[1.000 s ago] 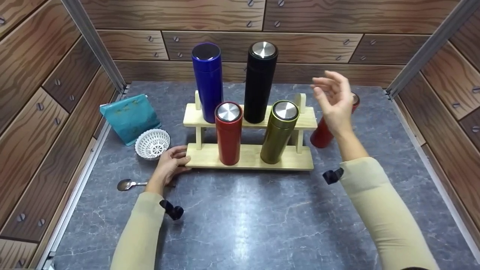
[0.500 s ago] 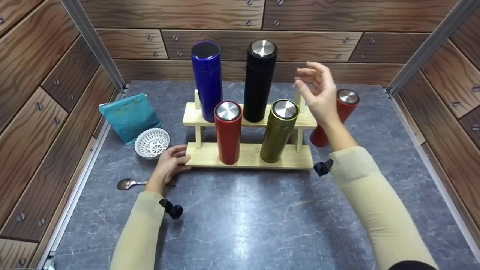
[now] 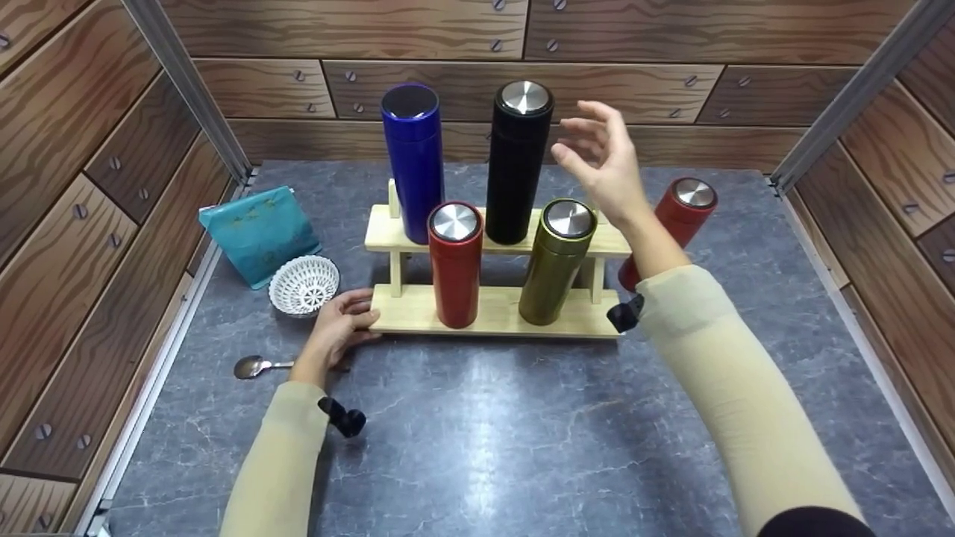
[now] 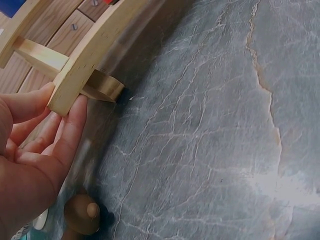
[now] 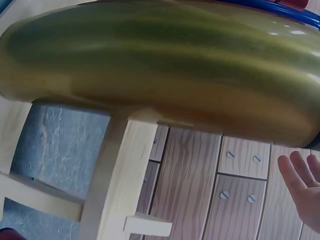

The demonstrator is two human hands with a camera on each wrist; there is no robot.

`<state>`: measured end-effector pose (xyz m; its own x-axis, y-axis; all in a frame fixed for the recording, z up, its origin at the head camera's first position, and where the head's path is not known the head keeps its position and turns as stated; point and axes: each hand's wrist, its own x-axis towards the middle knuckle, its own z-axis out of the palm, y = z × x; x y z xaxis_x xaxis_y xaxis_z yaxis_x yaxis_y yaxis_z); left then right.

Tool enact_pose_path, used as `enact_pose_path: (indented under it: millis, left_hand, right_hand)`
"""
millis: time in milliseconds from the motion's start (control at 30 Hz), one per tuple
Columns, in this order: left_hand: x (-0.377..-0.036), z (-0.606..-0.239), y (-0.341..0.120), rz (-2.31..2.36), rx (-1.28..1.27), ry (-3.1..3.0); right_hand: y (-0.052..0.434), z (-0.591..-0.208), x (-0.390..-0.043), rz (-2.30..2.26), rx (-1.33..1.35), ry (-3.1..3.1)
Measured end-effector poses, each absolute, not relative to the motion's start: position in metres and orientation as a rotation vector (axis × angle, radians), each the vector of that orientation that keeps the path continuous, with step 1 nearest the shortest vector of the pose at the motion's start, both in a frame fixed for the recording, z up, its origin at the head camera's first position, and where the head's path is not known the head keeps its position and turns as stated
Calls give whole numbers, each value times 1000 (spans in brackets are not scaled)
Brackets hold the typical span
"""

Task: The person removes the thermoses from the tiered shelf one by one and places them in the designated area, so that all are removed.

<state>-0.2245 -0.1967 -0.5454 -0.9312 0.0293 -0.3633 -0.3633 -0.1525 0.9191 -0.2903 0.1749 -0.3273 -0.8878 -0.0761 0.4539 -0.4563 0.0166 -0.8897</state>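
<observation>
A two-tier wooden rack [image 3: 418,312] stands mid-table. Its upper shelf carries a blue flask [image 3: 412,160] and a black flask [image 3: 517,160]; its lower shelf carries a red flask [image 3: 453,265] and a gold flask [image 3: 556,261]. A second red flask [image 3: 675,220] stands on the table right of the rack. My left hand [image 3: 339,327] rests with straight fingers against the rack's lower left corner [image 4: 75,82]. My right hand [image 3: 600,164] hovers open in the air beside the black flask's top, touching nothing. The gold flask [image 5: 160,65] fills the right wrist view.
A teal pouch [image 3: 257,231] leans at the left, with a white lattice bowl [image 3: 303,285] in front of it and a metal spoon [image 3: 254,366] nearer me. Wood-patterned walls [image 3: 74,186] close in the grey marble table [image 3: 485,432] on three sides.
My right hand has moved left and up from near the loose red flask toward the black flask's top, staying open. The left hand has stayed on the rack.
</observation>
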Motion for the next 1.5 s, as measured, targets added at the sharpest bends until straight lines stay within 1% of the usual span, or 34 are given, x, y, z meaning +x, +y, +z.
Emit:
enact_pose_path:
  millis: [333,633,1033,1500]
  left_hand:
    - [-225,-545,-196,2159,-387,1859]
    - [-224,-546,-197,2172,-378,1839]
    - [-225,-547,-197,2175,-377,1848]
    - [-224,-548,-198,2189,-377,1830]
  right_hand:
    - [163,-323,-298,2037,565,-2121]
    - [157,-315,-303,1946,591,-2300]
    - [144,-309,-310,2036,590,-2223]
    - [147,-302,-302,1962,464,-2219]
